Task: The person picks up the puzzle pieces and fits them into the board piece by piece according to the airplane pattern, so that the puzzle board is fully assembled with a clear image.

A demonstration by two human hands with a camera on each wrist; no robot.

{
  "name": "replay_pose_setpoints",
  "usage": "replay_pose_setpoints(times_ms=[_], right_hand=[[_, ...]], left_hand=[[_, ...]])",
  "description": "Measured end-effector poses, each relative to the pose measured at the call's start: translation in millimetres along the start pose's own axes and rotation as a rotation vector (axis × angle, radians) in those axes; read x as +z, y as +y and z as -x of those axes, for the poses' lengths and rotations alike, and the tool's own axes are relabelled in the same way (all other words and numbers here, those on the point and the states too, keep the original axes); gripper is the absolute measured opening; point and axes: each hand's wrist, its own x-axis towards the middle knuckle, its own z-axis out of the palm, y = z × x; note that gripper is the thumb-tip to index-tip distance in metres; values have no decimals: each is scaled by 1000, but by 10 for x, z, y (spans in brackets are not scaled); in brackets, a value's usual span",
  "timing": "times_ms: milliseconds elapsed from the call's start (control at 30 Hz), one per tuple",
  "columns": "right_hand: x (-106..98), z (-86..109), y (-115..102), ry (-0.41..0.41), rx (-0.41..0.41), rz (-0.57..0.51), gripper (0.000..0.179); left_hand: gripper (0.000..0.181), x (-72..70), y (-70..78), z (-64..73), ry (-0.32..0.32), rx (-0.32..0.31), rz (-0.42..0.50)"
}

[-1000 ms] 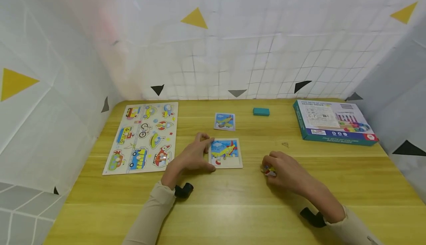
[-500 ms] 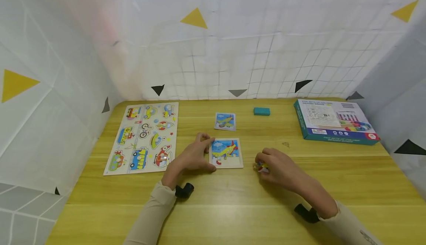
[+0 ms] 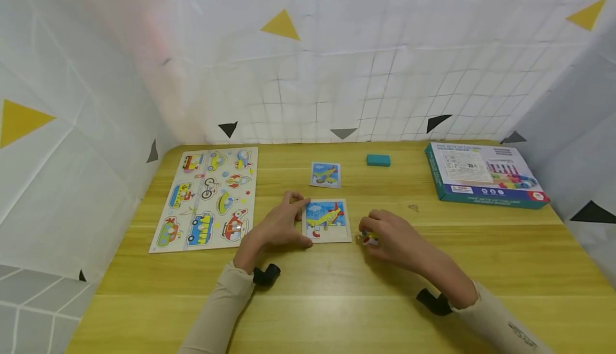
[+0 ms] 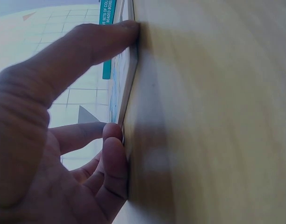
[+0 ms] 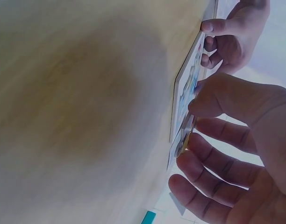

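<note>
In the head view a small framed jigsaw puzzle (image 3: pixel 327 220) lies flat, showing a yellow airplane on blue sky; its lower right part is bare white. My left hand (image 3: pixel 280 224) holds the frame along its left side, thumb at the near corner and index finger at the far corner. Just right of the puzzle, my right hand (image 3: pixel 395 239) pinches a small coloured puzzle piece (image 3: pixel 369 237) between thumb and fingers, low over the table. Most of the piece is hidden by the fingers. Behind the puzzle lies a card (image 3: pixel 325 175) with the same airplane.
A large peg puzzle board (image 3: pixel 204 200) with vehicles lies on the left. A teal block (image 3: pixel 378 160) sits at the back, and a flat box (image 3: pixel 486 175) at the back right. White sheets enclose the wooden table (image 3: pixel 308 311).
My right hand has slid left toward the puzzle, carrying the piece it pinches. The left hand and the puzzle have stayed in place.
</note>
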Motion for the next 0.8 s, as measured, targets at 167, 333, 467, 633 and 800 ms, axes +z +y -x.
replay_pose_setpoints(times_ms=[167, 333, 467, 633, 800], right_hand=[[10, -58, -31, -12, -11, 2, 26], [30, -130, -55, -30, -14, 3, 26], [60, -190, -72, -30, -31, 6, 26], [90, -252, -105, -20, -43, -9, 26], [106, -304, -148, -26, -55, -20, 26]], left_hand=[[106, 0, 8, 0, -5, -3, 2], [106, -3, 5, 0, -4, -4, 9], [107, -5, -6, 5, -2, 0, 8], [107, -5, -12, -4, 3, 1, -5], [106, -7, -7, -2, 5, 9, 1]])
